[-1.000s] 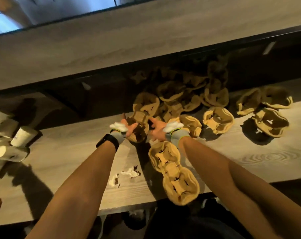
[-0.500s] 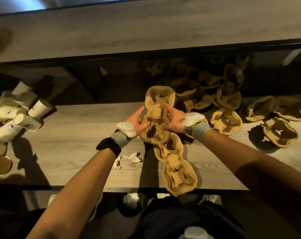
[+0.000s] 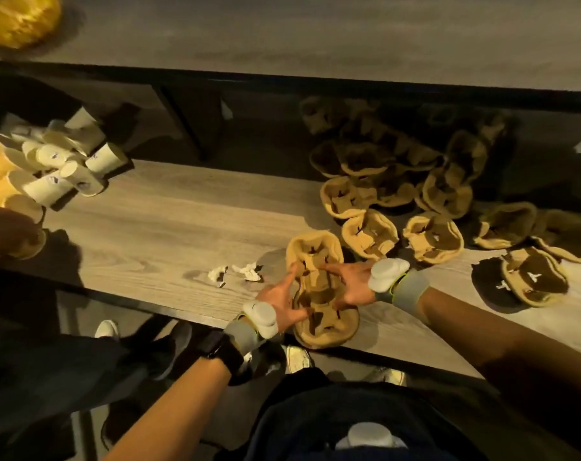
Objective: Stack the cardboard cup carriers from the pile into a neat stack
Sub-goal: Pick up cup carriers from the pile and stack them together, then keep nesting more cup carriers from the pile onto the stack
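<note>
A tan cardboard cup carrier lies on top of another carrier at the near edge of the wooden counter, forming a small stack. My left hand grips the top carrier's left side. My right hand holds its right side, fingers pressed into the cup wells. Both wrists wear grey bands with white sensors. A loose pile of cup carriers spreads over the counter behind and to the right, partly in shadow.
Paper cups lie in a heap at the far left. Torn paper scraps sit just left of the stack. More carriers lie at the right. Another person's hand is at the left edge. A raised shelf runs behind.
My hands carried the lifted carrier back toward me and lowered it onto the carrier at the counter's near edge. The view has shifted left.
</note>
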Tool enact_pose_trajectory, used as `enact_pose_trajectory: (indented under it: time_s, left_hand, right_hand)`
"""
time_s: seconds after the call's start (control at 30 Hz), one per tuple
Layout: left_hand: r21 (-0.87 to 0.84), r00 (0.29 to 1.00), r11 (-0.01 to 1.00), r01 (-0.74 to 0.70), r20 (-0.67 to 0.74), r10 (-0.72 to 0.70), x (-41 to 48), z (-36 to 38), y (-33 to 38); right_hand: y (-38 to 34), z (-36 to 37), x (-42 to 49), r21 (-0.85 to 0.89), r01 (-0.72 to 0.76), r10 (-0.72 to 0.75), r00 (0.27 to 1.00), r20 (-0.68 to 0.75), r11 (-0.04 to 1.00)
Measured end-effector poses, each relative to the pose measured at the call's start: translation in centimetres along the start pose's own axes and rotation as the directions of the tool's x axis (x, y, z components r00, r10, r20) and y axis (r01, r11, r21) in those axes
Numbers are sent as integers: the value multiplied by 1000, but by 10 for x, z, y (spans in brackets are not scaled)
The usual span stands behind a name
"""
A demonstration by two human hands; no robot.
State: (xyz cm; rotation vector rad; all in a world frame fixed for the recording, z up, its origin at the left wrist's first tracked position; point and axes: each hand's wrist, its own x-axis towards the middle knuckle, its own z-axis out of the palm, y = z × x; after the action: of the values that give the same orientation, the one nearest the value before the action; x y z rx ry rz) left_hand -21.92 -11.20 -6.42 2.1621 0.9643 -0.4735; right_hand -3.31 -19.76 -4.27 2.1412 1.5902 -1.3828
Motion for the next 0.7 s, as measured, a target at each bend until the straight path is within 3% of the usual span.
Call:
enact_pose_trajectory:
  time_s: [0.17, 0.27, 0.4, 0.57, 0.7]
  left_hand:
    - [84, 995, 991, 103, 10, -104, 0, 18, 6]
    - [129, 992, 984, 122, 8, -124, -2, 19, 8]
    - [152, 993, 981, 116, -8, -116, 5, 9, 11]
    - [18, 998, 1000, -9, -59, 10, 23, -9, 46]
    - [20, 985, 986, -163, -50, 164, 54, -8, 108]
  right_hand:
    - [6, 10, -1, -175, 15, -10, 999, 33, 984]
    - [6, 20, 0, -170, 6, -17, 998, -63, 985]
    - [15, 13, -5, -185, 72, -81, 996, -40, 980]
    - [39, -4, -23, 42, 82, -72, 978, -194, 996]
    - [92, -20, -50, 193, -48, 111, 937, -332, 980]
